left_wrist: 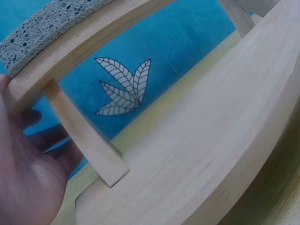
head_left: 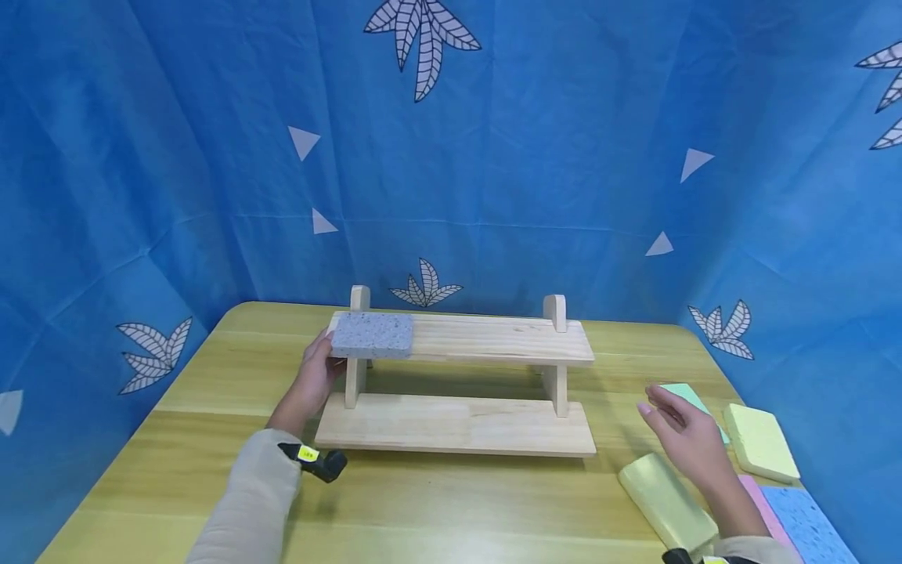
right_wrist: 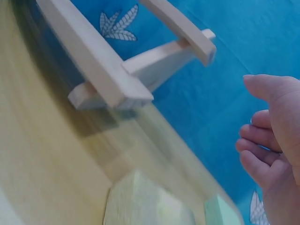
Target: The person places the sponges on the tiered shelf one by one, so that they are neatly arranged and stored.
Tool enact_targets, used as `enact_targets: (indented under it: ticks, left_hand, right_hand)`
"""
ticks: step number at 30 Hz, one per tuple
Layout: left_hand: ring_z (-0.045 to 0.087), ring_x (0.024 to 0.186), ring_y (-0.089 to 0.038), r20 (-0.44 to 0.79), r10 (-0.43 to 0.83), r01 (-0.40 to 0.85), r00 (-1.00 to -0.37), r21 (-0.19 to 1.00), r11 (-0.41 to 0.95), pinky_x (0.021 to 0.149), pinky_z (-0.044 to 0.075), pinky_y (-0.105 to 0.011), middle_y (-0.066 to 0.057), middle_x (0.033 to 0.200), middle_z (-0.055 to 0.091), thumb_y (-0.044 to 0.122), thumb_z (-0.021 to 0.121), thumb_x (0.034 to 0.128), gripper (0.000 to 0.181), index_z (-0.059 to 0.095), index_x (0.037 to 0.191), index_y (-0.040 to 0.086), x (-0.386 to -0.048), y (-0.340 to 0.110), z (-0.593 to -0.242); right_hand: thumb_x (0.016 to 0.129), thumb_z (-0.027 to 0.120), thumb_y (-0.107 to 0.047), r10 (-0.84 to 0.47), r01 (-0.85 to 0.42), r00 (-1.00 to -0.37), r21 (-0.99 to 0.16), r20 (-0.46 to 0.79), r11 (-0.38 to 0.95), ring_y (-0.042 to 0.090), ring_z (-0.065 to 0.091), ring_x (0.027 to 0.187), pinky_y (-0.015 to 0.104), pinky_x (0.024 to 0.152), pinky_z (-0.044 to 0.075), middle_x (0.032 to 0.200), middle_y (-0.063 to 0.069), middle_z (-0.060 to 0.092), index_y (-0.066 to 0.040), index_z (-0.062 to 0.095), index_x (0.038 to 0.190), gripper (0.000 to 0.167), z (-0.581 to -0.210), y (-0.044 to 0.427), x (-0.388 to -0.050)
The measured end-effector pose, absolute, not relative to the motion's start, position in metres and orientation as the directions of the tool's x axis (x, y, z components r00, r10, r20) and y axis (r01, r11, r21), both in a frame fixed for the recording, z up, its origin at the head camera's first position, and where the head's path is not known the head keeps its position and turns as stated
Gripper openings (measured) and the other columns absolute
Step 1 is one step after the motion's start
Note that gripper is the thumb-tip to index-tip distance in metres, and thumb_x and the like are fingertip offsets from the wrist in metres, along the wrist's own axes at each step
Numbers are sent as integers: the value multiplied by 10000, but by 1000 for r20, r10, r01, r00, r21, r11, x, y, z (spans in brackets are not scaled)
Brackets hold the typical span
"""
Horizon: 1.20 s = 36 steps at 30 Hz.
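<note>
A two-tier wooden rack (head_left: pixel 451 423) stands on the table. A grey speckled sponge (head_left: pixel 372 335) lies flat at the left end of its upper board. My left hand (head_left: pixel 315 380) grips that end of the board; in the left wrist view its thumb is by the sponge's corner, with the fingers curled below and behind the board. Out to the right of the rack, my right hand (head_left: pixel 687 439) hovers with loosely bent fingers and holds nothing. Below it lie a pale yellow-green sponge block (head_left: pixel 665 501) and a mint green sponge (head_left: pixel 687 395), partly hidden by the hand.
Along the table's right edge lie a light yellow sponge (head_left: pixel 761 441), a pink sponge (head_left: pixel 764 509) and a blue speckled sponge (head_left: pixel 810 525). A blue cloth (head_left: pixel 493 157) with white leaf prints hangs behind and beside the wooden table (head_left: pixel 437 509).
</note>
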State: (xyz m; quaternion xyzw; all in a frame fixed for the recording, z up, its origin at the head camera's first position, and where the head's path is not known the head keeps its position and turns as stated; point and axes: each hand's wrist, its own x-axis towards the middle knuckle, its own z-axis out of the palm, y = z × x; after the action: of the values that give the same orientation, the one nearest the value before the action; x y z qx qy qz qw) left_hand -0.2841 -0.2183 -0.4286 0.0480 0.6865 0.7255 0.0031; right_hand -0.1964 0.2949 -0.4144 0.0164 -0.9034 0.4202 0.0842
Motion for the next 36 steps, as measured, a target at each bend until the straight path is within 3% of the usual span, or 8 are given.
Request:
enact_targets:
  ticks: [12, 19, 26, 31, 34, 36]
  left_hand:
    - [500, 1111, -68, 64, 52, 60, -997, 996, -71, 1035, 346, -354, 66, 1160, 508, 275, 200, 1038, 407, 391, 1368, 134, -283, -221, -427]
    - [474, 1142, -76, 69, 52, 65, -996, 995, -82, 1094, 284, -429, 53, 1180, 487, 301, 194, 1040, 455, 342, 1414, 88, -282, -220, -426]
    - [449, 1181, -116, 68, 52, 64, -996, 995, -79, 1113, 268, -439, 46, 1179, 486, 361, 207, 1039, 473, 344, 1409, 101, -284, -220, -427]
    - [490, 1124, -64, 74, 44, 70, -996, 994, -87, 1106, 274, -449, 67, 1151, 504, 319, 212, 1040, 427, 385, 1371, 112, -283, -220, -427]
    - [495, 1122, -57, 75, 55, 69, -996, 993, -94, 1111, 267, -451, 70, 1163, 504, 283, 210, 1038, 422, 386, 1379, 108, -283, -219, -429]
    - [493, 1127, -57, 77, 65, 71, -995, 993, -92, 1115, 262, -451, 75, 1168, 503, 262, 205, 1036, 423, 383, 1385, 102, -284, -219, -429]
  right_hand:
    - [957, 531, -353, 113, -33, -983, -753, 142, 657, -270, 373, 942, -21, 753, 375, 1329, 279, 485, 75, 444, 1345, 584, -440, 307, -172]
    - [961, 523, -354, 134, 15, -986, -746, 100, 666, -284, 347, 928, -32, 741, 368, 1323, 299, 479, 95, 429, 1344, 598, -451, 311, -155]
    - [947, 499, -454, 178, 120, -984, -729, 2, 674, -274, 350, 910, -20, 721, 378, 1359, 292, 447, 73, 394, 1377, 689, -459, 316, -143]
    - [929, 514, -485, 219, 183, -975, -706, -41, 684, -208, 457, 915, -8, 698, 392, 1352, 296, 449, 81, 403, 1370, 725, -467, 321, -134]
    - [902, 526, -533, 271, 265, -957, -708, -108, 655, -239, 435, 851, 11, 691, 407, 1369, 284, 434, 65, 389, 1387, 782, -471, 323, -129]
    - [877, 545, -563, 298, 307, -944, -705, -141, 640, -295, 325, 801, 31, 703, 420, 1386, 267, 423, 56, 381, 1395, 824, -475, 325, -125]
